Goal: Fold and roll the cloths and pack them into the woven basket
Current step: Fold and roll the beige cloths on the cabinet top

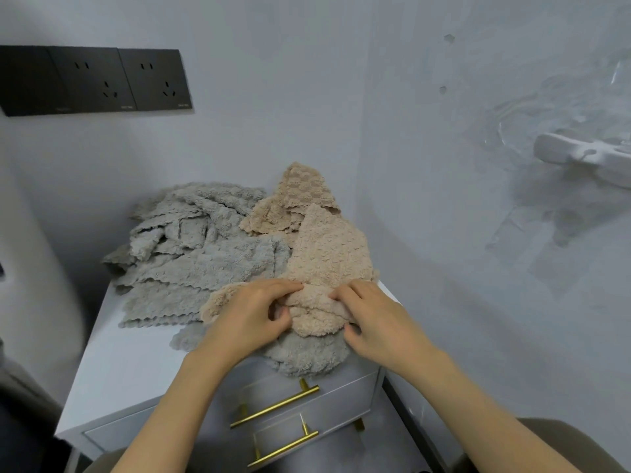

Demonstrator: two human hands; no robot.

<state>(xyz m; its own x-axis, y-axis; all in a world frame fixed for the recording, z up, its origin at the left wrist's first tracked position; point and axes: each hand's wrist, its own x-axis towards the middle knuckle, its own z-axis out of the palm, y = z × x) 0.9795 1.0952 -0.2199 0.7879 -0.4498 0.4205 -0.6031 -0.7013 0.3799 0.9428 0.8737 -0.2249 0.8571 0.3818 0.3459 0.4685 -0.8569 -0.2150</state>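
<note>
— Report the hands.
— I see both on the beige cloth (324,261). The left hand (252,312) pinches its near, bunched edge between thumb and curled fingers. The right hand (375,319) grips the same edge just beside it, fingers over the top, thumb below. The two hands are close together, not touching.
— Location of that cloth?
— It lies on the white cabinet (129,363), toward the right corner by the wall. Its near end rests on a grey cloth (307,356) that hangs over the front edge. A second beige cloth (300,199) sits behind it against the wall.
— Other items?
— A loose pile of grey cloths (191,247) on the cabinet's left and rear, touching the beige one. Brass drawer handles (276,406) below. Black wall sockets (112,80) upper left. White wall shelf (587,158) on the right
</note>
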